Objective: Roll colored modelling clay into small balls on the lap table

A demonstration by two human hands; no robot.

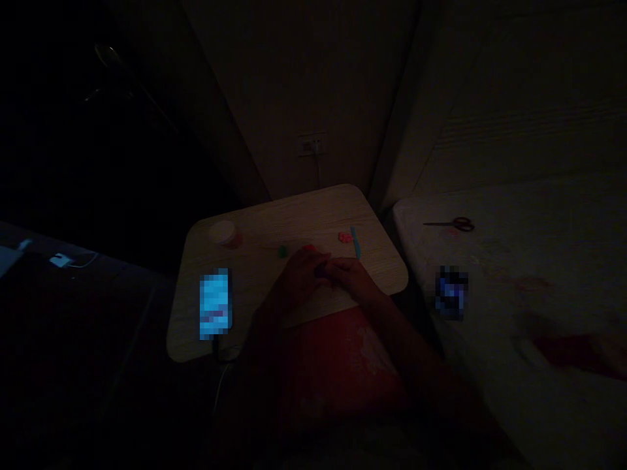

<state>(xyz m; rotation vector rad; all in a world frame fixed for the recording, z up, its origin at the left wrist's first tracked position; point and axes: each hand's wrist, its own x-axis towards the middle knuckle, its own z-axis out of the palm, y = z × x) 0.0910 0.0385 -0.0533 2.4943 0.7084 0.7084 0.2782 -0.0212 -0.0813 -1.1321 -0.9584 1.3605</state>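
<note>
Because the light is running very low, only the main shapes are coming through. The person's left hand [300, 271] and right hand [349, 273] are meeting over the near side of a pale table [274, 225]. Both hands' grip is grasping a dark lump [322, 269] between them (too dim for exact finger placement). A red piece [308, 248] is showing just beyond the left hand; a green piece [283, 250] is sitting to its left. Beyond the right hand, a pink lump [345, 237] is lying just beside a blue tool [356, 243]. A tub [224, 234] is standing near the table's far left corner, and a blurred-out screen [214, 303] is glowing nearer the person. On a separate pale surface [494, 254] to the right, scissors [451, 224] are lying beyond a second blurred device [451, 292].
</note>
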